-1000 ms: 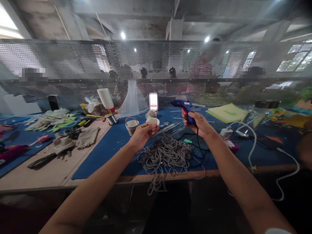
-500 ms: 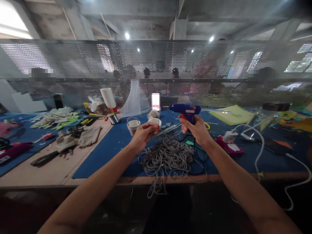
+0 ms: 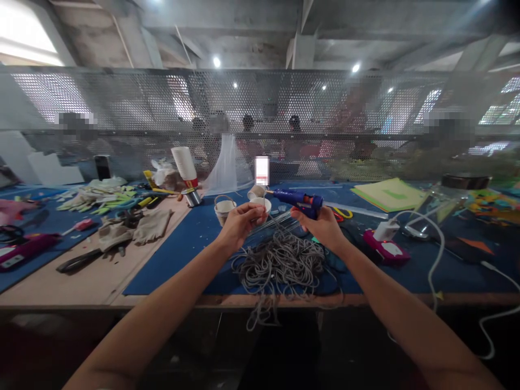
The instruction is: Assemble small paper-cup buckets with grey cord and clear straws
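In my left hand (image 3: 240, 225), thumb and fingers pinch a thin grey cord (image 3: 265, 201) whose short end sticks up. My right hand (image 3: 324, 227) grips a blue hot glue gun (image 3: 298, 199), its nozzle pointing left, close to the cord's end; whether they touch I cannot tell. Below both hands lies a tangled heap of grey cord (image 3: 282, 262), with loops hanging over the table's front edge. Just behind my left fingers are a white paper cup (image 3: 261, 204) and a cup lying on its side (image 3: 255, 192). Left of them stands a small cup with a handle (image 3: 225, 210).
Stacked paper cups (image 3: 183, 163) lean on a tin (image 3: 190, 197) at back left. Gloves (image 3: 152, 226) and tools lie left. A power strip (image 3: 385, 248) with a white cable, a glass jar (image 3: 439, 208) and yellow-green sheets (image 3: 388, 194) are right. A mesh screen (image 3: 345, 108) stands behind.
My right hand has lowered the glue gun and tilted it, bringing its nozzle down and left to the cord's end. The left hand keeps its pinch. The view has shifted slightly.
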Demonstrator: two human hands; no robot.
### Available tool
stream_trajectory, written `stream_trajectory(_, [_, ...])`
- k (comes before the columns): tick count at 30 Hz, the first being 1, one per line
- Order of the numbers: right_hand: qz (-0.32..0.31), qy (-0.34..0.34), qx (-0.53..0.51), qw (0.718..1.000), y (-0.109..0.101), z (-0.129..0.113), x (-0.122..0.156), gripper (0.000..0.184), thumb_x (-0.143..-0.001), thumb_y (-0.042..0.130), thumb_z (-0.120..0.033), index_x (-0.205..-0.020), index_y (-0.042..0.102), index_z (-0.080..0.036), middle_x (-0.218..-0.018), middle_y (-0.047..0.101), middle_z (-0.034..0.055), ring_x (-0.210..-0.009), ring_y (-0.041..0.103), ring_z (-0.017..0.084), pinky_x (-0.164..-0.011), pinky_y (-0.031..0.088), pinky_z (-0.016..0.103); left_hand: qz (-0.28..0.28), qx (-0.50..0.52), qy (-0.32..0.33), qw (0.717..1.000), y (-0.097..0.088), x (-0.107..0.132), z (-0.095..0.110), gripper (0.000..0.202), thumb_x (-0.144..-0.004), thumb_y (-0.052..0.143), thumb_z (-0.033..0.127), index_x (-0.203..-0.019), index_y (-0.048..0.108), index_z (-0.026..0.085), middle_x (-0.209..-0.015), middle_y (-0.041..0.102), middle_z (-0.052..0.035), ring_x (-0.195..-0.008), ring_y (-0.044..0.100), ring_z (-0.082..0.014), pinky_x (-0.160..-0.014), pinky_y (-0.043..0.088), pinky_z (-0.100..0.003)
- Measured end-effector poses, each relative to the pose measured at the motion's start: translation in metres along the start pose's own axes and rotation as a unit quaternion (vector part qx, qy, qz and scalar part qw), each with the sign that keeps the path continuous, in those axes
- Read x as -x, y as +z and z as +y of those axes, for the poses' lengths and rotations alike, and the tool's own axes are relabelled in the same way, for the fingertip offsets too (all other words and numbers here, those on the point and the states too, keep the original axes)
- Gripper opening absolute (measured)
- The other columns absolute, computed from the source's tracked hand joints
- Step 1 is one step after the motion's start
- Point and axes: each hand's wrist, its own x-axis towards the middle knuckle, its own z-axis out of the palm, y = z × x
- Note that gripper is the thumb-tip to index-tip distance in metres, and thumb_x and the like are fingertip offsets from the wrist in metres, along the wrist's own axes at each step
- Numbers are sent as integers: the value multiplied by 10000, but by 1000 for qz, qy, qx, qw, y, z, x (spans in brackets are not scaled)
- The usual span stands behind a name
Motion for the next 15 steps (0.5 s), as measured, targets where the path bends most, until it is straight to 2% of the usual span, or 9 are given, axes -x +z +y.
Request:
stream_trajectory(6, [17,-85,138,987,2,9,1,395,-809,669,-588,-851,698,-196,-623,619,12,-561,542,161,-516,430,286,-7,-3,11,1000,-2,-1,-2,192,-685,841,254,-776,734,122,-775,707,-50,-748,650,-126,-726,491,-243])
stream_trajectory(15, [53,-145,262,953,0,18,-2,405,-853,606,-608,-845,643,-204,-680,647,21,-611,599,181,-596,437,292,2,-7,19,1000,-2,-2,-2,185,-666,853,247,-745,733,131,-770,698,-48,-762,649,-135,-736,497,-254])
